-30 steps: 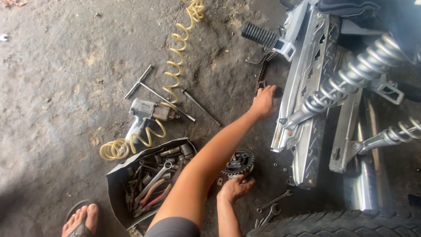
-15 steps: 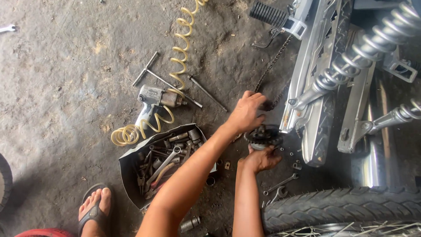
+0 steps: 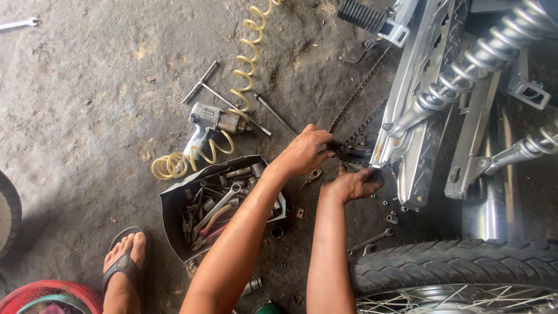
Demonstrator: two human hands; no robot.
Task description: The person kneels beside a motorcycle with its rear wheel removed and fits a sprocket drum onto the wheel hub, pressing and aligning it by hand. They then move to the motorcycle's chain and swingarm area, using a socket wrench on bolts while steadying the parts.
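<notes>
Both hands work at a dark sprocket (image 3: 356, 152) on the concrete floor (image 3: 87, 116), tight against the silver swingarm (image 3: 427, 110) of a motorcycle. The left hand (image 3: 305, 152) has its fingers curled closed on the drive chain (image 3: 359, 99) where it meets the sprocket; the right hand (image 3: 353, 185) cups the sprocket's lower edge, fingers wrapped under it. The sprocket is mostly hidden by both hands, so its teeth are hard to make out. There is little room to the right: swingarm, coil shocks (image 3: 482, 64) and the tyre (image 3: 459, 270) close in. Left lies a metal tool tray (image 3: 174, 203), an impact wrench (image 3: 212, 122) with its coiled yellow hose (image 3: 247, 64), and beyond them open floor. The wheel and the footpeg (image 3: 360, 14) are cut off at the frame edges.
</notes>
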